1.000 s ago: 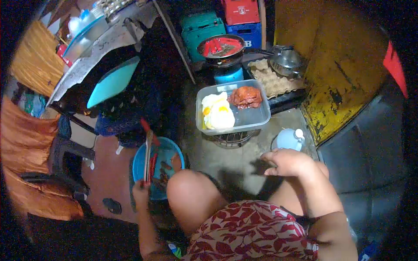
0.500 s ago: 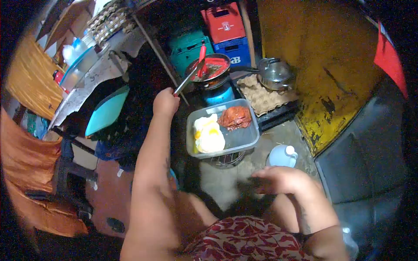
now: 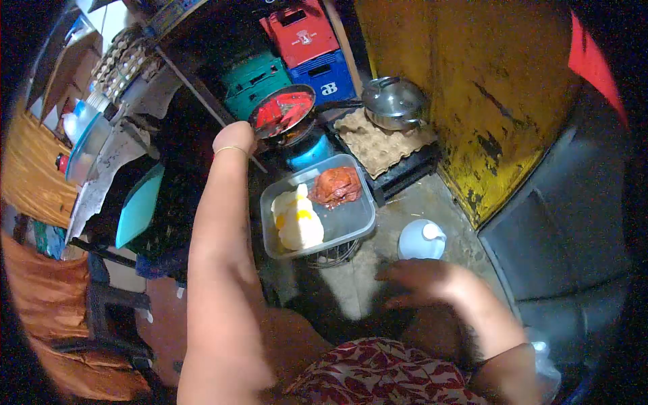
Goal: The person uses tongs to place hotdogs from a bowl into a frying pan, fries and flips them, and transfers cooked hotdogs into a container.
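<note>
My left hand (image 3: 235, 138) is closed at the left edge of the frying pan (image 3: 312, 101), in a grip around a long metal kitchen utensil that is mostly hidden now. Bright red patches show inside the pan, which sits on a stove with a blue body (image 3: 309, 154). In front of it, a clear plastic container (image 3: 345, 233) holds fried eggs (image 3: 297, 219) on the left and a reddish piece of meat (image 3: 337, 186) on the right. Blurred and empty, my right hand (image 3: 425, 278) hovers near a pale blue jug (image 3: 420, 241), fingers apart.
A lidded pot (image 3: 393, 101) stands on a cardboard egg tray (image 3: 378, 143) to the right of the stove. Behind are red (image 3: 300, 34), blue (image 3: 324, 75) and green (image 3: 253, 81) crates. A yellow panel (image 3: 466, 108) borders the right; stacked egg trays (image 3: 125, 67) stand at upper left.
The view has shifted, so the scene sits further left. My left hand has moved closer to the pan, and the utensil's shaft has dropped out of sight. My right hand still hovers empty.
</note>
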A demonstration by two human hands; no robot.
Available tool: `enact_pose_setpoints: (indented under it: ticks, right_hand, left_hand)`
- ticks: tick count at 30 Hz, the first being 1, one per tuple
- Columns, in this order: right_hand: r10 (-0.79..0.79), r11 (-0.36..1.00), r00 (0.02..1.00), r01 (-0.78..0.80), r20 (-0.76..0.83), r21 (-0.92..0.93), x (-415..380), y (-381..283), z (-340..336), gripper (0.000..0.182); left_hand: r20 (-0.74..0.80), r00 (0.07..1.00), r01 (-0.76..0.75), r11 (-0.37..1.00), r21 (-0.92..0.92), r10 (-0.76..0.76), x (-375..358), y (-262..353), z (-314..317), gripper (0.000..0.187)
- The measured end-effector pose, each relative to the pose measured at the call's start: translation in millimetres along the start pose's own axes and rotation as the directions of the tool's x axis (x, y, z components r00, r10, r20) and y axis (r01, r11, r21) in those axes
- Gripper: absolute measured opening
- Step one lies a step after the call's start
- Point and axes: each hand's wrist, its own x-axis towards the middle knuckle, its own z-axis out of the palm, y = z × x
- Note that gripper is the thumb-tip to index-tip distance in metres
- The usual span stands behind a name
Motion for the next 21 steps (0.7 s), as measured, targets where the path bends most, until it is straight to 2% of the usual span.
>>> enact_pose_setpoints:
  ticks: [3,6,8,11,12,14,17,21]
  right_hand:
    - [0.021,0.999,1.000,-0.021,0.006,-0.029,1.1,5.0,1.5,0.067]
    - [0.048,0.998,0.995,-0.044,0.088,-0.047,7.2,8.2,2.3,0.066]
    - [-0.020,0.999,0.998,0.018,-0.064,-0.028,8.1,16.0,10.6,0.064]
    - [-0.077,0.997,0.997,0.076,-0.032,-0.025,10.2,12.3,2.6,0.065]
    - [-0.071,0.997,0.997,0.070,-0.036,-0.022,10.0,8.9,-0.9,0.065]
    - [0.020,1.000,0.998,-0.021,0.059,0.013,7.9,0.9,-7.5,0.063]
    - [0.016,0.999,0.998,-0.013,0.067,-0.049,2.5,-4.9,-13.1,0.062]
    - [0.030,0.999,0.998,-0.032,0.050,0.037,7.1,1.0,-10.2,0.061]
  left_hand:
    - [0.008,1.000,-0.009,1.000,-0.006,0.009,4.4,-4.6,-1.5,0.026]
    - [-0.009,1.000,0.008,1.000,0.003,-0.008,-6.0,-4.0,-6.2,0.024]
    - [-0.071,0.997,0.038,0.999,-0.032,-0.040,-5.6,1.9,3.2,0.023]
    - [-0.117,0.991,0.062,0.996,-0.065,-0.069,5.3,11.8,25.1,0.023]
    - [-0.117,0.991,0.055,0.996,-0.066,-0.063,6.4,14.5,28.2,0.023]
    - [-0.078,0.991,0.104,0.991,-0.083,-0.111,7.5,16.4,34.3,0.024]
    - [-0.081,0.985,0.144,0.986,-0.082,-0.150,5.9,7.7,41.6,0.025]
    - [-0.048,0.984,0.169,0.983,-0.077,-0.173,-5.3,1.4,38.9,0.025]
